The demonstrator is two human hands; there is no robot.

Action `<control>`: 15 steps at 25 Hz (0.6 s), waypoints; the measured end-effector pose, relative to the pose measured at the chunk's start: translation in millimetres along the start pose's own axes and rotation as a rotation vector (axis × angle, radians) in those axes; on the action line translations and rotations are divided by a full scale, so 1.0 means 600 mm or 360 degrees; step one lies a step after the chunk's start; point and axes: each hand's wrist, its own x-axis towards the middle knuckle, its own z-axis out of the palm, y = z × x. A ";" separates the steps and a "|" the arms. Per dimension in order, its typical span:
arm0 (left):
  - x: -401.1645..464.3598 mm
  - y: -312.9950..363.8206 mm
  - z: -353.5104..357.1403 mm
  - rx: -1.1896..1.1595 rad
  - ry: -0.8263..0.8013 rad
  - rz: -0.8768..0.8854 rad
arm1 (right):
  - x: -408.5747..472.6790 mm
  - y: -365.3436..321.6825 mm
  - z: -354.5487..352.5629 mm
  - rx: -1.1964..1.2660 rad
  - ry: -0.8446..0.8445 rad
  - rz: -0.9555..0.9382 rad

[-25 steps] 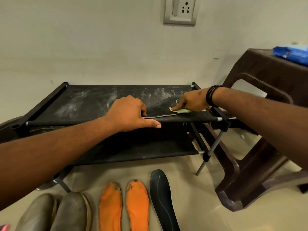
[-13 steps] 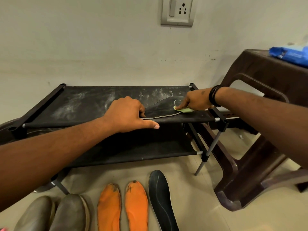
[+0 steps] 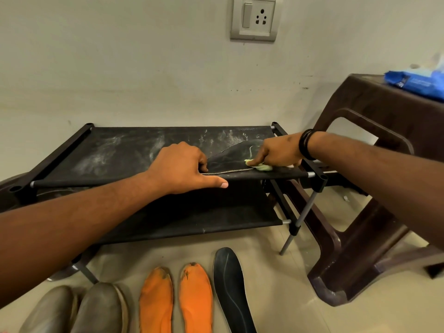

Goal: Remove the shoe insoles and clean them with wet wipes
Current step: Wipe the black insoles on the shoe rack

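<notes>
Lying flat on the top shelf of the black shoe rack (image 3: 125,152), near its right end, is a dark insole (image 3: 230,162). The left hand (image 3: 182,168) holds down the left end of this insole: the fingers are curled over its edge and the thumb is stretched out along the front bar of the rack. The right hand (image 3: 278,152) presses a small pale yellow-green wet wipe (image 3: 260,166) against the right part of the insole, near its front edge, with the fingers bent down on the wipe. A black band (image 3: 306,144) is around the right wrist. The shelf fabric shows white dusty marks.

On the floor in front of the rack lie 2 orange insoles (image 3: 175,301) side by side, and just to the right of them 1 more dark insole (image 3: 229,289). To the left of the orange ones stand 2 grey-brown shoes (image 3: 72,311), touching each other. At the right a brown plastic stool (image 3: 389,111) stands beside the rack, and a blue pack of wipes (image 3: 418,84) lies on its top. A wall socket (image 3: 254,18) with a switch is above the rack.
</notes>
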 end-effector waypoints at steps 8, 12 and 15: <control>0.000 0.001 -0.003 -0.0024 -0.0017 -0.0009 | 0.004 -0.002 0.003 0.0030 0.0003 -0.0002; -0.001 0.002 -0.005 -0.0032 -0.0034 -0.0013 | 0.003 -0.012 0.002 -0.0004 0.0091 0.0056; -0.002 0.003 -0.005 -0.0037 -0.0035 -0.0019 | -0.002 -0.019 -0.002 -0.0037 0.0124 0.0107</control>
